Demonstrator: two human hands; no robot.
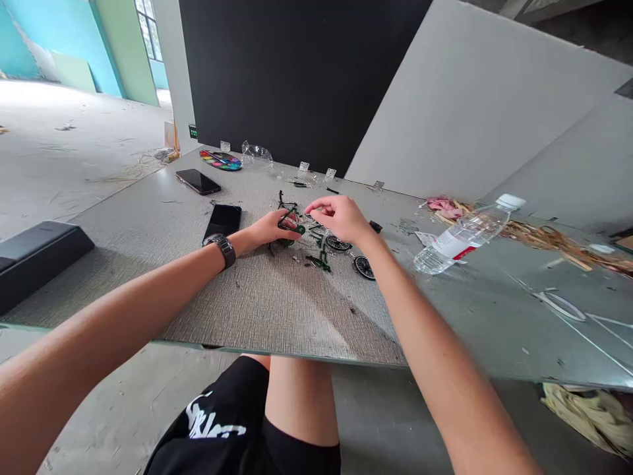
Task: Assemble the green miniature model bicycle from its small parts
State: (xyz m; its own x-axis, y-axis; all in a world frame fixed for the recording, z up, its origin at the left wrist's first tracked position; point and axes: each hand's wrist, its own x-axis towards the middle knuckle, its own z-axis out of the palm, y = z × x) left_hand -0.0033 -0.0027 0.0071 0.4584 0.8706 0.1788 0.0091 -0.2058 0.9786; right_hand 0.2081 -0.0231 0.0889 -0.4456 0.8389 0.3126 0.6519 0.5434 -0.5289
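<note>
My left hand (271, 227), with a dark watch (225, 251) on its wrist, is closed round a small dark green frame-like part (291, 218) in the middle of the table. Just to its right my right hand (339, 214) is held above the table with thumb and forefinger close together; anything between them is too small to make out. Two small black spoked wheels lie below it, one near the palm (338, 243) and another (364, 266) beside the forearm. Several green parts (322, 254) are scattered between the hands.
Two phones (198, 181) (225, 218) and a paint palette (220, 159) lie at the left, with a black box (42, 257) nearer me. A clear bottle (462, 237) leans at the right by wood shavings (564, 244). Dark and white panels (297, 72) rise behind.
</note>
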